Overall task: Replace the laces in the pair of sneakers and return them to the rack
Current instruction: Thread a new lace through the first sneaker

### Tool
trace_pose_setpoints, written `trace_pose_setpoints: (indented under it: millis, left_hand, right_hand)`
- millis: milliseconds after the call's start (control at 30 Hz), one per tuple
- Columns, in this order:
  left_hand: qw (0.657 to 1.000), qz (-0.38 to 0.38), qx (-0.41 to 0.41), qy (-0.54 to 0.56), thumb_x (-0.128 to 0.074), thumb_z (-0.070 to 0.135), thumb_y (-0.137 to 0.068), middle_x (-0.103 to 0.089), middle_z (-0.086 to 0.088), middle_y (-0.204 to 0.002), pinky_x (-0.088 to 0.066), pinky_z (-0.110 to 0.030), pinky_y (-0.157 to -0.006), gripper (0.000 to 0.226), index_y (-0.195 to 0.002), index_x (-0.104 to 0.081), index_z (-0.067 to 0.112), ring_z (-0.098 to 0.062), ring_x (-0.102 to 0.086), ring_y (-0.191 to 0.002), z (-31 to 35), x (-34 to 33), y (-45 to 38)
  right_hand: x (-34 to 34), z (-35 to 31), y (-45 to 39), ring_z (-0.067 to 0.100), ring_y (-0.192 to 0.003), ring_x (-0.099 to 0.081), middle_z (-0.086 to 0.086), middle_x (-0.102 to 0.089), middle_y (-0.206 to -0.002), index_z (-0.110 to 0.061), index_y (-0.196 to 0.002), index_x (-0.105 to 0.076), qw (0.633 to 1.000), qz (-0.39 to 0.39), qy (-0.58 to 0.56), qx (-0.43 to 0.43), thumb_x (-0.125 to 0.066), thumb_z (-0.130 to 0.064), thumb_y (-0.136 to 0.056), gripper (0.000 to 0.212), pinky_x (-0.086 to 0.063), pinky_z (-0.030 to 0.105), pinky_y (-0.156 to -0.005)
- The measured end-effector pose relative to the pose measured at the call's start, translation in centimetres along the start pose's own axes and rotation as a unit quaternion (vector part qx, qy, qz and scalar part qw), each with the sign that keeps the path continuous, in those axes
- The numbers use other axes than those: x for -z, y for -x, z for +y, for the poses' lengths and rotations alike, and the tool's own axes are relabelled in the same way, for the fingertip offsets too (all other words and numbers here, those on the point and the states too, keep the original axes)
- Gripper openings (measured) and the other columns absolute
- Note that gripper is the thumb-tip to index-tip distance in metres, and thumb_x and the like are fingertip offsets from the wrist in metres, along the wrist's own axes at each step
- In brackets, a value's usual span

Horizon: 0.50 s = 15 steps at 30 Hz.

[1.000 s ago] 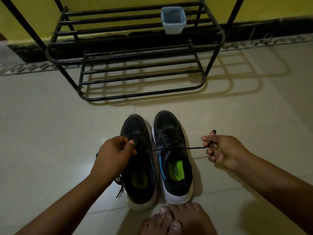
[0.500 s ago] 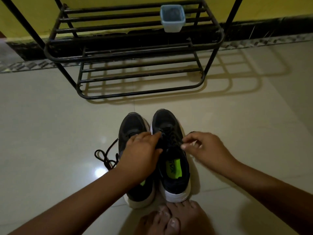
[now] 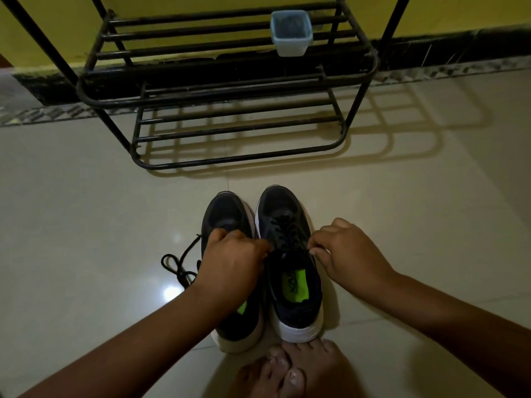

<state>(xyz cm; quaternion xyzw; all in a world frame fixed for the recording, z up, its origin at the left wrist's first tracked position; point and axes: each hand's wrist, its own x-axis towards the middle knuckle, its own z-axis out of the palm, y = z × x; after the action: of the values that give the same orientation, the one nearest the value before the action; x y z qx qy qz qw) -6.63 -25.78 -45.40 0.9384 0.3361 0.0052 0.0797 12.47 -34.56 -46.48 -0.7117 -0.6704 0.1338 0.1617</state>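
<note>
A loose lace [image 3: 179, 267] is left on the floor, left of the sneakers [image 3: 290, 262]. The left hand [image 3: 234, 261] is curled over the left shoe; its grasp cannot be told. A lace end is pinched by the right hand [image 3: 349, 255] at the right shoe's eyelets, seemingly for threading. The rack [image 3: 230, 87] stands far behind.

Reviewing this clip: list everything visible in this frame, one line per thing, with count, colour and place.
sneakers: 2, dark with white soles, side by side on the floor, heels toward the person
loose lace: 1, black, on the floor left of the sneakers
shoe rack: 1, black metal, against the wall
container: 1, pale blue, on the rack's upper shelf
floor: pale tiles
left hand: over the left sneaker
right hand: pinching at the right sneaker's lacing
bare feet: behind the heels
</note>
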Motion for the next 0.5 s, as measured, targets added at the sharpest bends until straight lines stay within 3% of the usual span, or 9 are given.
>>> trace_pose_setpoints:
  millis: [200, 367, 500]
  left_hand:
    - [0.999, -0.02, 0.023, -0.015, -0.075, 0.018, -0.064, -0.056, 0.006, -0.051, -0.036, -0.032, -0.067, 0.015, -0.071, -0.068, 0.029, -0.018, -0.059, -0.06, -0.52, -0.53, 0.04]
    - [1.0, -0.008, 0.014, -0.012, -0.058, 0.021, -0.083, -0.066, 0.005, -0.076, -0.03, -0.034, -0.08, 0.015, -0.092, -0.066, 0.029, -0.019, -0.059, -0.086, -0.44, -0.13, -0.01]
    - [1.0, -0.003, 0.01, -0.014, -0.067, 0.019, -0.068, -0.061, 0.006, -0.058, -0.04, -0.036, -0.073, 0.011, -0.073, -0.066, 0.029, -0.02, -0.061, -0.067, -0.57, 0.14, -0.12]
  right_hand:
    - [-0.05, -0.07, -0.16, 0.024, -0.083, -0.052, 0.002, -0.068, -0.079, -0.013, -0.081, -0.068, 1.0, -0.027, -0.004, -0.012, -0.063, -0.014, -0.086, 0.007, -0.035, 0.03, -0.069]
    - [-0.05, 0.03, -0.19, 0.023, -0.066, -0.054, -0.003, -0.063, -0.064, -0.017, -0.07, -0.064, 1.0, 0.01, 0.018, 0.013, -0.059, -0.017, -0.076, 0.008, -0.04, 0.029, -0.059]
    - [-0.07, 0.02, -0.03, 0.02, -0.059, -0.053, -0.006, -0.059, -0.061, -0.02, -0.067, -0.062, 0.997, 0.022, 0.062, 0.038, -0.058, -0.018, -0.072, 0.006, -0.042, 0.028, -0.053]
